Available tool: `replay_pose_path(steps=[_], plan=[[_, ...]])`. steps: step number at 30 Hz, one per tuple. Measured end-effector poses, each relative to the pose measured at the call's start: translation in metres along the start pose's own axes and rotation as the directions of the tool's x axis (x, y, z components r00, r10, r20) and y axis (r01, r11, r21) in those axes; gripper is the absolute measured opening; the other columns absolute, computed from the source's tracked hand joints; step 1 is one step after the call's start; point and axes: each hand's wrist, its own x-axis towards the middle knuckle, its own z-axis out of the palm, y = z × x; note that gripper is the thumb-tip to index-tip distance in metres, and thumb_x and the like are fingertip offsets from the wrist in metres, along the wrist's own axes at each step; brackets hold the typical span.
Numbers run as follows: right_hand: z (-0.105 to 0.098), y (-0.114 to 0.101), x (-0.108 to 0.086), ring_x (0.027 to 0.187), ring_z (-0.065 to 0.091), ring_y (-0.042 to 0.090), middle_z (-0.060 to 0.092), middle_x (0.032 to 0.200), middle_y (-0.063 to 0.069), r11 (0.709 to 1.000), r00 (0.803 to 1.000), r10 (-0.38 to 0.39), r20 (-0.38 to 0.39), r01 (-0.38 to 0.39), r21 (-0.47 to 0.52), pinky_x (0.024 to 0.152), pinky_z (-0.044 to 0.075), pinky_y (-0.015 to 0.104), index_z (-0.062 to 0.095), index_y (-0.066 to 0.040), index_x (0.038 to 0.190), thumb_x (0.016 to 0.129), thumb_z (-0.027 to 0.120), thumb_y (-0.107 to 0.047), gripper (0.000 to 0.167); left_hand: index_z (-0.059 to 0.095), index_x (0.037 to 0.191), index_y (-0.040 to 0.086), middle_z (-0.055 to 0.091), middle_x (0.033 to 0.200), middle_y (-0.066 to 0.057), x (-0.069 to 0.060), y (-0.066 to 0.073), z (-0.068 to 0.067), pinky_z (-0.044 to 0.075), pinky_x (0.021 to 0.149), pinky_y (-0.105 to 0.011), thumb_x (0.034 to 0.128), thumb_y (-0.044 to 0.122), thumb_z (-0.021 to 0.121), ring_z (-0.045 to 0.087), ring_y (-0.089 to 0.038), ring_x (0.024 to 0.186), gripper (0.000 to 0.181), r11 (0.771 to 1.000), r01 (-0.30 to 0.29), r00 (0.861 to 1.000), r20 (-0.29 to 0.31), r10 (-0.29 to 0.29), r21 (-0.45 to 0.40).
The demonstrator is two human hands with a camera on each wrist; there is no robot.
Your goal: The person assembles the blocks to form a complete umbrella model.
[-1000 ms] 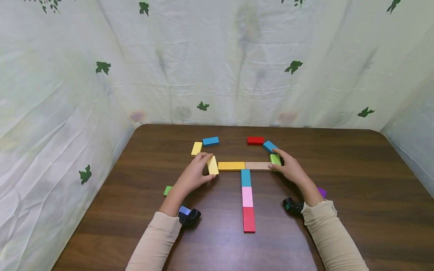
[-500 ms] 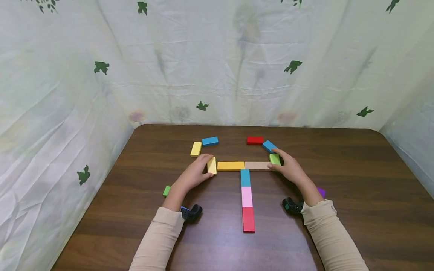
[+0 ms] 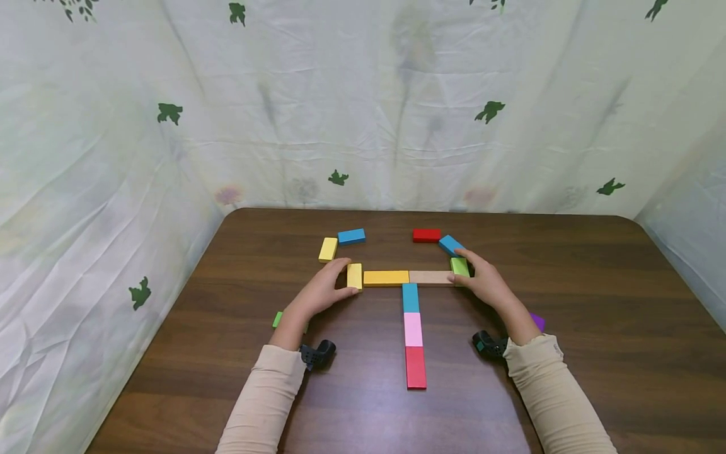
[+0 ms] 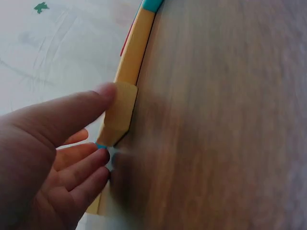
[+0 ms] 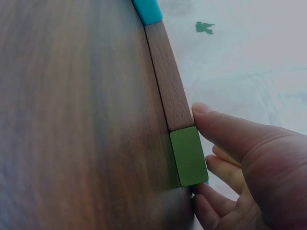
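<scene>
At the left end of the row, a light yellow block point(image 3: 354, 276) point(image 4: 120, 108) is pinched between thumb and fingers of the left hand point(image 3: 319, 291) point(image 4: 53, 143). It stands just left of an orange-yellow block point(image 3: 386, 278), its sides nearly squared to it. The right hand point(image 3: 490, 284) point(image 5: 249, 163) pinches a green block point(image 3: 460, 267) point(image 5: 189, 156) at the other end, against a tan wooden block point(image 3: 431, 277) point(image 5: 169, 74). From the row's middle, teal point(image 3: 411, 298), pink point(image 3: 413, 330) and red point(image 3: 416, 368) blocks run toward the front.
Behind the left hand lie a yellow block point(image 3: 328, 250) and a blue block point(image 3: 351, 236). A red block point(image 3: 426, 235) and another blue block point(image 3: 450, 244) lie behind the right one. Partly hidden by the arms are green point(image 3: 277, 319) and purple point(image 3: 537, 322) blocks.
The light yellow block in the left hand has turned from a slant to nearly straight and come down beside the row. The right hand has stayed in place.
</scene>
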Motion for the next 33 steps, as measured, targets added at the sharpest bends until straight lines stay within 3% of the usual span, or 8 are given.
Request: replay_pose_path(steps=[16,25,33], plan=[[0.0,-0.001,-0.001,0.126,0.025,0.037,0.027,0.141,0.019,1.0,1.0,-0.002,0.0,0.002,0.003,0.097,0.024,0.053,0.03,-0.011,0.141,0.084,0.063,-0.035,0.07,0.038,0.135,0.002,0.039,0.135,-0.015,0.004,-0.012,0.005,0.029,0.099,-0.042,0.0857,0.028,0.061,0.033,-0.029,0.125,0.061,0.992,0.052,0.998,-0.027,-0.056,-0.111],[0.0,-0.002,-0.002,0.127,0.025,0.037,0.026,0.141,0.019,1.0,1.0,-0.001,-0.002,0.001,0.001,0.097,0.024,0.054,0.029,-0.011,0.141,0.084,0.062,-0.035,0.07,0.037,0.136,0.003,0.038,0.137,-0.013,0.006,-0.013,0.007,0.025,0.101,-0.045,0.0875,0.028,0.059,0.03,-0.03,0.126,0.059,0.995,0.035,0.998,-0.042,-0.04,-0.099],[0.001,-0.002,-0.002,0.126,0.026,0.037,0.027,0.141,0.019,1.0,1.0,-0.004,-0.007,0.004,-0.001,0.097,0.025,0.053,0.03,-0.01,0.14,0.084,0.062,-0.035,0.069,0.037,0.137,0.005,0.038,0.137,-0.012,0.007,-0.011,0.009,0.023,0.102,-0.045,0.0871,0.03,0.059,0.029,-0.029,0.127,0.06,0.993,0.053,0.997,-0.046,-0.059,-0.106]])
